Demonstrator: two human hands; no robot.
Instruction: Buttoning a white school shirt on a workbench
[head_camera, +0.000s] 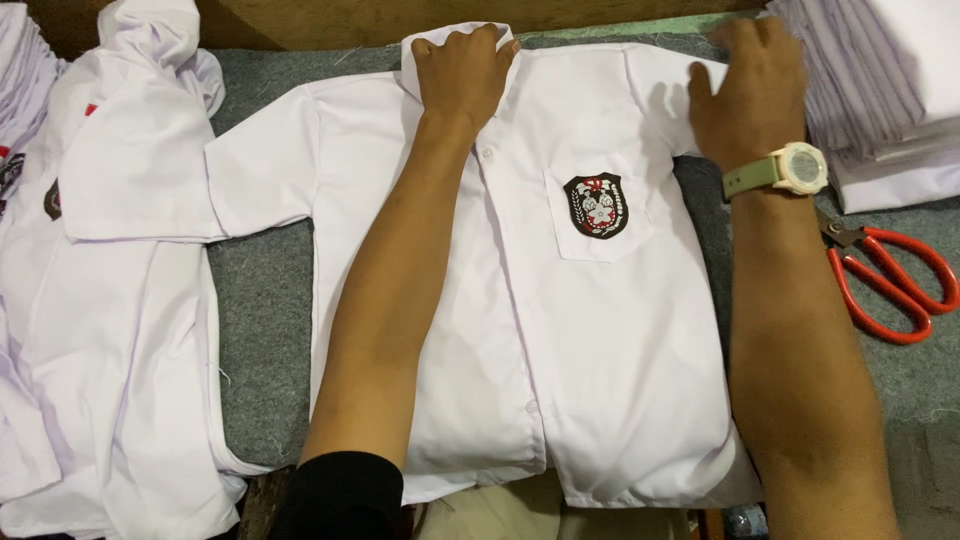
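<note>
A white short-sleeved shirt (600, 330) lies face up and flat on a grey felt-covered table (262, 300). A dark shield-shaped badge (596, 205) sits on its chest pocket. My left hand (462, 70) presses down on the collar at the top centre, fingers curled over its edge. My right hand (748, 85), with a pale green wristwatch (790, 170) on the wrist, rests flat on the shirt's right sleeve and shoulder near the table's far edge.
More white shirts (110, 280) lie spread in a loose pile at the left. A stack of folded white cloth (880, 80) stands at the upper right. Red-handled scissors (890, 280) lie on the felt at the right.
</note>
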